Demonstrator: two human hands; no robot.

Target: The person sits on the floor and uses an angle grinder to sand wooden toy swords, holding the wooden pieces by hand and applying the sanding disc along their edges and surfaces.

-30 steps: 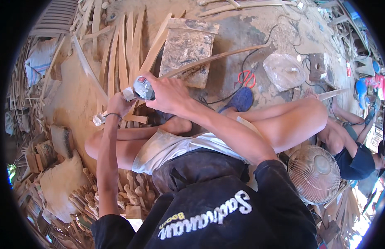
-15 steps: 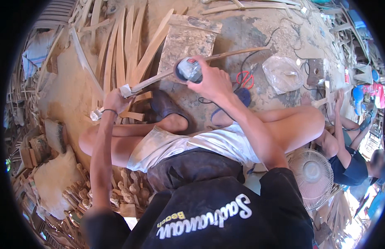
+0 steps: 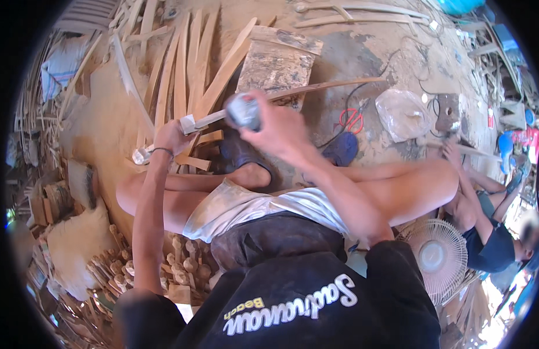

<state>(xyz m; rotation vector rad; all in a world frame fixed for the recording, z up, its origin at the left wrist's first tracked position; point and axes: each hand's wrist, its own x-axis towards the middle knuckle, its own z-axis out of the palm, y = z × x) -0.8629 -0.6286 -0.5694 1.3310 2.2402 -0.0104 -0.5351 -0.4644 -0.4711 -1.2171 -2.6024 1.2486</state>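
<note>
My left hand (image 3: 174, 139) grips the near end of a long, slightly curved wooden strip (image 3: 333, 84), close to its pale squared block. The strip runs to the right across the near part of a worn board (image 3: 278, 64). Closed around a small grey power sander (image 3: 244, 111) with a round head, my right hand (image 3: 281, 128) holds it on or just above the strip, near the left hand. Motion blurs this hand a little, and the sander hides part of the strip. Whether its disc touches the wood I cannot tell.
Several curved wooden slats (image 3: 185, 70) lie beyond my left hand. Red-handled scissors (image 3: 352, 121), a clear plastic bag (image 3: 403, 115) and cables lie to the right. A fan (image 3: 432, 256) stands by my right knee; a person (image 3: 490, 238) sits beyond, and turned wooden pieces (image 3: 182, 262) are piled near my left arm.
The sander in my right hand has moved left along the strip, closer to my left hand. My left hand keeps its grip. The whole view has shifted slightly.
</note>
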